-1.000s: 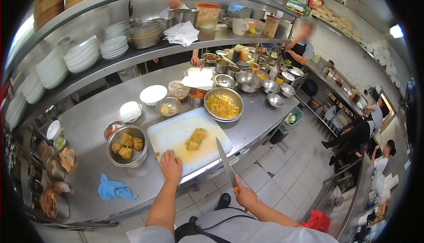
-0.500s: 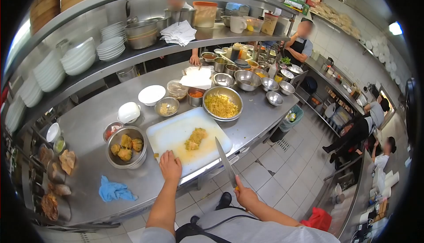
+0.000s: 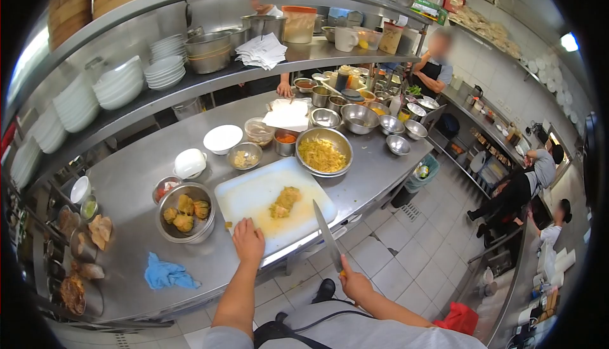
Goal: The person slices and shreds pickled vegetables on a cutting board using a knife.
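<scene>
My left hand (image 3: 247, 241) rests with outstretched fingers on the lower left edge of a white cutting board (image 3: 247, 190). My right hand (image 3: 356, 284) grips a large kitchen knife (image 3: 327, 235) by its handle, the blade pointing up and away at the board's right edge. Whether the blade touches the board I cannot tell. In the middle of the board lies a small heap of yellow-green chopped food (image 3: 285, 203), touched by neither hand. A steel bowl (image 3: 209, 225) left of the board holds several yellow-green lumps. Behind the board, another steel bowl (image 3: 349, 155) contains yellowish shreds.
A blue cloth (image 3: 166, 271) lies on the steel table at the front left. Behind the board stand a small bowl (image 3: 254, 162), a white plate (image 3: 222, 137) and several steel bowls. Overhead runs a shelf (image 3: 209, 83) with stacked dishes. A co-worker's hand (image 3: 285, 89) rests across the table.
The whole view has shifted slightly, so things appear a little further right. Both hands, the knife and the chopped heap keep nearly the same places.
</scene>
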The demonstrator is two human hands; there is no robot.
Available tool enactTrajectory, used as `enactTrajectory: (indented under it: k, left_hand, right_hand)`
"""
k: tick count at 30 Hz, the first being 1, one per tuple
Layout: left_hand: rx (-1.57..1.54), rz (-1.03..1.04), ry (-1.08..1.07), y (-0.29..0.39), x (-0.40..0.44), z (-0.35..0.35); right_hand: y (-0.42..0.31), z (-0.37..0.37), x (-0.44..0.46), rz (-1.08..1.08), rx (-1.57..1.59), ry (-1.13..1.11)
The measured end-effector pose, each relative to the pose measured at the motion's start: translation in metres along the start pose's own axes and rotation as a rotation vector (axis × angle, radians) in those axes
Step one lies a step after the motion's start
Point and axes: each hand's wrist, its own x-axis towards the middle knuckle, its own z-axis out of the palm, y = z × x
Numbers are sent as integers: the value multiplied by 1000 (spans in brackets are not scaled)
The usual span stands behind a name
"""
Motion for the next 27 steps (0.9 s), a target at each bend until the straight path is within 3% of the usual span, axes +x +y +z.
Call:
enactTrajectory:
  k: [27]
  left_hand:
    - [-7, -20, 2, -4, 0, -2]
  right_hand:
    - [-5, -3, 2, -39, -2, 9]
